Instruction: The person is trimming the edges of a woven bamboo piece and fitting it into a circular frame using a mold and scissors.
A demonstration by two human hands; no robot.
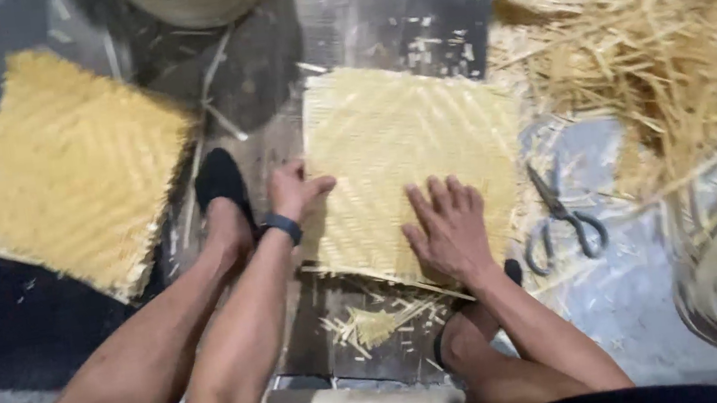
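Note:
A square woven mat of pale yellow strips (406, 145) lies on the floor in front of me. My left hand (293, 189) rests on its left edge, fingers loosely curled, with a dark band on the wrist. My right hand (450, 225) lies flat on the mat's lower right part, fingers spread. Neither hand holds anything. My bare legs bracket the mat, with a black slipper (221, 184) on the left foot next to the mat's left edge.
A stack of finished woven mats (67, 169) lies at the left. Grey-handled scissors (561, 215) lie right of the mat. A heap of loose straw strips (648, 38) fills the upper right. Cut scraps (378, 322) litter the floor below the mat.

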